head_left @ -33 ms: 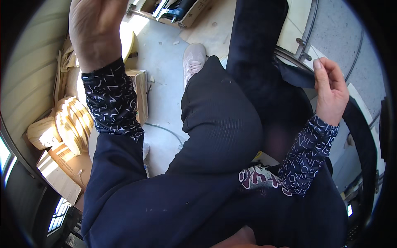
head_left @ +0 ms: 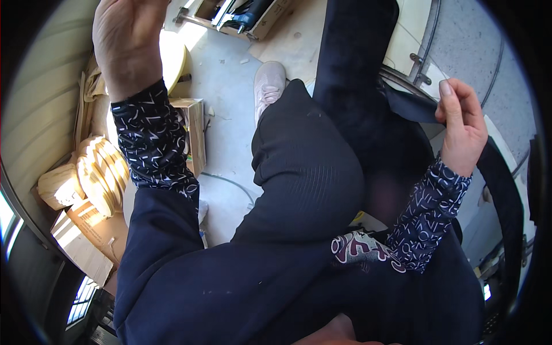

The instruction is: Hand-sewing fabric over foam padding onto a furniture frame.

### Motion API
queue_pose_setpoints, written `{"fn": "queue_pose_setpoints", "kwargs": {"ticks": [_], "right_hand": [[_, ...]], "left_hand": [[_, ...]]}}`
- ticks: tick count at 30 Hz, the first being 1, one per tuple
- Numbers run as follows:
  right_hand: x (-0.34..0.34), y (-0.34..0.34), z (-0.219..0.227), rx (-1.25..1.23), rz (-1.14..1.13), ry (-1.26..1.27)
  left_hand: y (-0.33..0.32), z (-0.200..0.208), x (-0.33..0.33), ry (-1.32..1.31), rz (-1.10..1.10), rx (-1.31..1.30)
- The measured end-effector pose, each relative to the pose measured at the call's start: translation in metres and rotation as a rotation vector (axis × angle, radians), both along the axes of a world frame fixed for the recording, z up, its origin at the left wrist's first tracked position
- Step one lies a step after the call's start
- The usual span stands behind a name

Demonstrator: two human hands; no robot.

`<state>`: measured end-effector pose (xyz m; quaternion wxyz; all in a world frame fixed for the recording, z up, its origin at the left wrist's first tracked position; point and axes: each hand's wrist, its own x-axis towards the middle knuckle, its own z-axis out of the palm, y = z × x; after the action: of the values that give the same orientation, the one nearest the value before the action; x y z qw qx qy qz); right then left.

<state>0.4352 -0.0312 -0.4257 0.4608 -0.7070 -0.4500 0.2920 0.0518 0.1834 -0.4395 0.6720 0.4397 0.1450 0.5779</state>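
At the upper left my left hand (head_left: pixel 129 49) is raised with its wrist and palm side showing. Its fingers run past the top edge, so what they do is hidden. On the right, my right hand (head_left: pixel 462 123) has its thumb and forefinger pressed together. A narrow flap of black cloth (head_left: pixel 411 106) stretches into those closed fingers from a larger black cloth (head_left: pixel 359 63), which hangs beside my right leg. Patterned black-and-white cuffs cover both wrists.
A wooden box (head_left: pixel 270 20) with a blue-and-black tool stands at the top. Round wooden pieces (head_left: pixel 100 172) and a cardboard box (head_left: pixel 100 236) are at the left. A light board with metal fittings (head_left: pixel 420 63) and a dark cable (head_left: pixel 494 75) lie at the upper right.
My left hand has shifted slightly left. My right hand has moved a touch to the right, its fingers still closed on the black cloth.
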Motion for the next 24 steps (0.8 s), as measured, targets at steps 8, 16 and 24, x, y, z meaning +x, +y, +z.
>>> {"fn": "queue_pose_setpoints", "kwargs": {"ticks": [8,16,24], "right_hand": [[0.024,0.02,0.005,0.373,0.469,0.306],[0.035,0.048,0.029,0.46,0.729,-0.193],[-0.013,0.026,-0.022,-0.033,0.241,-0.672]], "left_hand": [[-0.018,-0.081,-0.043,0.939,0.735,0.19],[-0.021,-0.104,-0.078,1.14,0.745,0.238],[-0.093,-0.034,0.086,0.893,-0.029,0.405]]}}
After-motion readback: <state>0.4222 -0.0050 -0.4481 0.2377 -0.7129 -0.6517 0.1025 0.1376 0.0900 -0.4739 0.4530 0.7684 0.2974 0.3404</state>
